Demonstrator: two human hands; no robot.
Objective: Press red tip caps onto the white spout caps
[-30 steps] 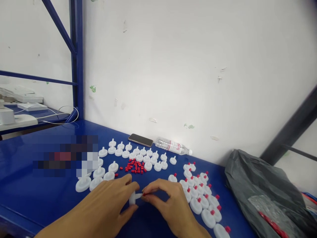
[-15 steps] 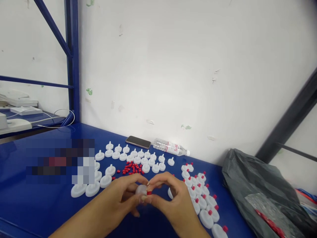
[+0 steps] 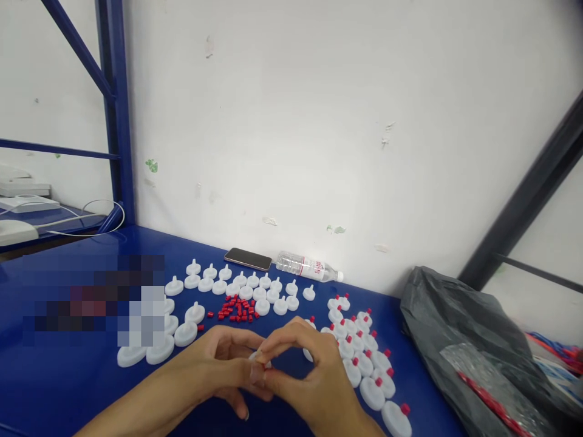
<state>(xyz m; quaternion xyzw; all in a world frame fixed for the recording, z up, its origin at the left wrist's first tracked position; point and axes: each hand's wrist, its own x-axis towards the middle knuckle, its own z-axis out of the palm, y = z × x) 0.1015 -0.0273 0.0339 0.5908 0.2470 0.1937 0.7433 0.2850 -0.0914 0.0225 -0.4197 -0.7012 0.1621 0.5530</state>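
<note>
My left hand (image 3: 230, 364) is closed around a white round lid with a narrow spout (image 3: 255, 356), mostly hidden by my fingers. The thumb and fingertips of my right hand (image 3: 306, 361) pinch at the spout end, where a sliver of red shows. Both sets of fingertips meet there. Beyond my hands lies a loose heap of small red caps (image 3: 237, 308). White spouted lids (image 3: 280, 306) without red tips surround the heap on its far side and to the left. Right of my hands are several white lids with red caps (image 3: 372, 392) on their spouts.
A phone (image 3: 248, 258) and a clear bottle lying on its side (image 3: 306, 267) are by the wall. On the right sits a dark plastic bag (image 3: 449, 340) with a clear red-striped packet (image 3: 492, 388). A blue metal post (image 3: 119, 115) rises at left. Part of the table is pixelated.
My left fingers have turned and closed further over the white lid, so less of it and of its red cap shows. The whole view has shifted slightly.
</note>
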